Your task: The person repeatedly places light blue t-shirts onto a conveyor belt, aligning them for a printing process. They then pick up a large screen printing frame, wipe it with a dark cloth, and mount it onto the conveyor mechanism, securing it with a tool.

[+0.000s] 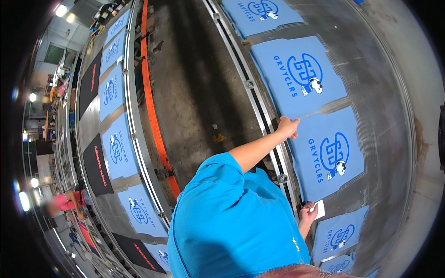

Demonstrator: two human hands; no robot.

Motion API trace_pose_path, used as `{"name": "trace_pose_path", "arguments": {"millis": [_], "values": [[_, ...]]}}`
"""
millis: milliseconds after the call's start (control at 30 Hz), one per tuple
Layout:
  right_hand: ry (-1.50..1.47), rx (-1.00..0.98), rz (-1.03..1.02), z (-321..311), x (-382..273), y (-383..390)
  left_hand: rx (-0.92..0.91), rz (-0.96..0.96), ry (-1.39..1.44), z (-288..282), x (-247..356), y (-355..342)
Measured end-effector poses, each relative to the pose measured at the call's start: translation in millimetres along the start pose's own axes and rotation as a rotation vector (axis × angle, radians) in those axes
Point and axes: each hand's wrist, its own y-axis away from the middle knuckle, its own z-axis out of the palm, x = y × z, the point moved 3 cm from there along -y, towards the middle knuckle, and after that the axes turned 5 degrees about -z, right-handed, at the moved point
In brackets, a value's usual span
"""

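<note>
My left hand [288, 128] is closed, pinching the upper left corner of a light blue fabric piece [308, 123] printed with a darker blue logo and white cartoon dog, laid flat on the long grey table. A similar blue piece [266, 74] lies just above it. My right hand [306, 214], lower in the view at the piece's bottom left corner, has curled fingers holding a small white card [318, 208]. More printed blue pieces lie above and below along the table.
A metal rail [250, 83] edges my table. Beyond a dark floor strip [194, 92], an orange beam [149, 92] runs beside a second table carrying blue and black printed pieces [96, 164]. A person in a pink top [65, 202] stands at the far left.
</note>
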Motion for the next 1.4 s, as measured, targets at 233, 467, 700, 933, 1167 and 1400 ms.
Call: {"name": "trace_pose_path", "arguments": {"millis": [233, 467, 700, 933, 1167, 1400], "values": [[0.471, 0.064, -0.028, -3, 14, -28, -0.012, -0.002, -0.018, -18, -5, 20], [0.748, 0.052, -0.035, 12, 18, -15, -0.381, -0.242, -0.339, -6, -8, -3], [0.781, -0.047, -0.167, 80, 28, -15, -0.739, -0.067, -0.579, 77, -52, 19], [0.921, -0.065, -0.251, 111, 14, 35, -0.851, 0.056, -1.034, 91, 22, 94], [0.568, 0.015, -0.078, -22, -23, -47, -0.496, 0.066, -0.709, 18, -22, 27], [0.527, -0.033, -0.272, 108, 65, 25, -0.292, -0.105, -0.613, 18, -29, 37]]}}
